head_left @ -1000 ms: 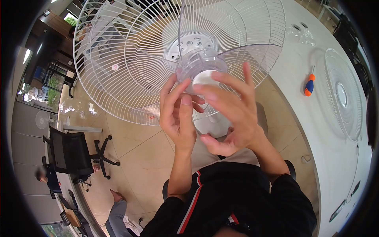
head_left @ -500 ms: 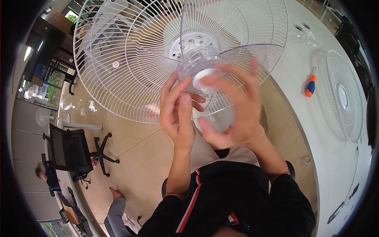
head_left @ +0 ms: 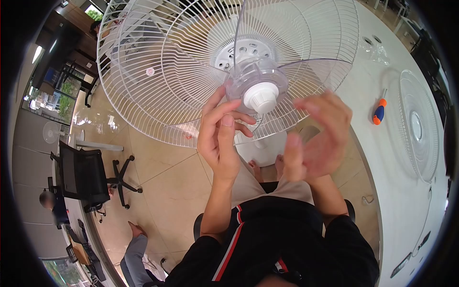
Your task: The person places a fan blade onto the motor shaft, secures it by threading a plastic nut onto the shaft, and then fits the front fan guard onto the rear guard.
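Note:
A fan stands before me, its white wire rear guard facing up behind clear plastic blades. At the centre of the blades' clear hub sits a white ribbed nut. My left hand is beside the hub on its left, fingers loosely curved and apart, fingertips near the hub's lower rim. To the right of the nut, my right hand hangs in the air, slightly blurred, thumb and fingers spread with nothing between them. Below the guard the white fan base shows between my legs.
On the white table at right lie an orange-and-blue screwdriver and the front fan guard. Clear plastic wrapping is at the table's far end. A black office chair and a seated person's leg are at left.
My right hand has come off the white nut and moved right, leaving the nut in full view. My left hand stays beside the hub. The view has shifted slightly.

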{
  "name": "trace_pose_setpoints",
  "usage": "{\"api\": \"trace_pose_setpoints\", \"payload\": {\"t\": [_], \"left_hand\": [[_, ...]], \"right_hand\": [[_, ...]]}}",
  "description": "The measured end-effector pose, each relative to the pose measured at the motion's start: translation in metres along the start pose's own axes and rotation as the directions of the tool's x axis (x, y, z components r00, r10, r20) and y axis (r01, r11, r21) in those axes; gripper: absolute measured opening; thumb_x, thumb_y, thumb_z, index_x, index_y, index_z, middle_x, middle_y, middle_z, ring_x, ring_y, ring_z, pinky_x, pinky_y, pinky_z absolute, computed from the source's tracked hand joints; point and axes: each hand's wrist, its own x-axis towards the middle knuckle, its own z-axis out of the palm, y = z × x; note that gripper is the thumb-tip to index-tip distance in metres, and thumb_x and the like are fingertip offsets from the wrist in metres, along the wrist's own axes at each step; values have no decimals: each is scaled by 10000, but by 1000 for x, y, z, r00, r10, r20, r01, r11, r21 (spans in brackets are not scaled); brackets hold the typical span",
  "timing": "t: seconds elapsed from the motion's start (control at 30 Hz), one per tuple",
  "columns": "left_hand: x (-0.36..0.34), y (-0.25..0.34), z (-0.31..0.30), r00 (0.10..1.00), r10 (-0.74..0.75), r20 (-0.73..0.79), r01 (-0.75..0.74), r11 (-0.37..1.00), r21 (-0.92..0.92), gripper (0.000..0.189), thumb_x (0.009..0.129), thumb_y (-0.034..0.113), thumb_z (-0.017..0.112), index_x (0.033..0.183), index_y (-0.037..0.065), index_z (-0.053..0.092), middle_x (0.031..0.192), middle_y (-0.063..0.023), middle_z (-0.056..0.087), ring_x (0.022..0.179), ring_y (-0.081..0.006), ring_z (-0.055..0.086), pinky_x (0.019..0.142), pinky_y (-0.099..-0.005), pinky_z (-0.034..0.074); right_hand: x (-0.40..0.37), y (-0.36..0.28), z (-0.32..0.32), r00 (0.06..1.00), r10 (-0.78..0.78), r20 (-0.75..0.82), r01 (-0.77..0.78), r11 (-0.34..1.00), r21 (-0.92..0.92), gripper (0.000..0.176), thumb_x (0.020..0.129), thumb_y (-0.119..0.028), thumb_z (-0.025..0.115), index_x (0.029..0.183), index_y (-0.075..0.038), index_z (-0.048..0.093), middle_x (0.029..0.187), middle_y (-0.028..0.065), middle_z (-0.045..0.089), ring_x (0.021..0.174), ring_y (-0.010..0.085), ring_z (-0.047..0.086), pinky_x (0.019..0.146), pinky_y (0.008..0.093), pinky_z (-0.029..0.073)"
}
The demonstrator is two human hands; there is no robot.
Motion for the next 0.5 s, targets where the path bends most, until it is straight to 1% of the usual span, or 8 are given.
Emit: {"api": "trace_pose_setpoints", "payload": {"t": [0.07,0.17,0.23,0.3,0.33,0.37,0.43,0.5], "left_hand": [[0,0,-2,1000,1,15,-1,1000,18,278,1020,95,460,1204,-72,585,1406,-351,458,761,-222,713,545,-272,557],[1,-3,-1,998,37,46,-41,995,88,281,1010,75,430,1207,-95,536,1434,-387,423,727,-270,711,488,-304,566],[0,-5,-1,997,47,56,-53,993,104,282,1009,68,430,1212,-98,533,1439,-389,416,730,-266,710,484,-298,562],[-1,-3,-1,998,24,52,-28,997,70,294,1022,101,442,1233,-72,555,1414,-355,454,776,-235,714,550,-274,562],[-2,-2,0,999,11,52,-14,999,52,301,1029,117,449,1243,-59,565,1401,-337,473,799,-219,715,583,-262,562],[-5,-8,-2,1000,-7,-12,7,1000,7,333,1036,149,430,1264,-63,548,1399,-338,479,803,-237,714,584,-267,563],[-10,-20,-6,996,-29,-90,26,999,-44,398,1049,211,395,1303,-71,515,1395,-340,488,810,-272,710,582,-277,565],[-8,-13,-2,995,-6,-102,4,1000,-12,460,1057,268,363,1334,-80,483,1393,-342,495,813,-304,706,569,-291,568]], "right_hand": [[-7,10,3,994,89,-70,-85,995,56,413,709,-14,695,1115,8,626,1019,138,694,753,176,629,681,293,523],[-18,14,6,967,235,-102,-204,947,248,408,734,43,661,1136,25,594,1060,177,679,566,83,524,449,208,362],[-23,12,9,951,286,-115,-233,912,338,431,738,37,676,1160,21,595,1115,165,677,515,51,481,439,197,345],[-24,3,12,950,312,5,-293,888,353,474,726,22,707,1187,20,598,1160,149,679,498,55,499,438,202,364],[-22,-4,11,941,312,128,-337,888,314,506,711,10,730,1201,21,601,1177,139,682,505,76,538,443,212,391],[-17,-7,18,958,163,235,-231,926,299,529,695,3,742,1207,20,607,1176,127,685,525,99,578,448,225,418],[-13,-12,23,940,4,342,-110,950,292,555,672,-6,755,1210,17,617,1159,112,691,570,137,636,464,244,458],[-12,-17,20,934,-28,357,-82,954,289,562,658,-11,759,1203,12,625,1125,104,696,620,168,673,484,257,487]]}}
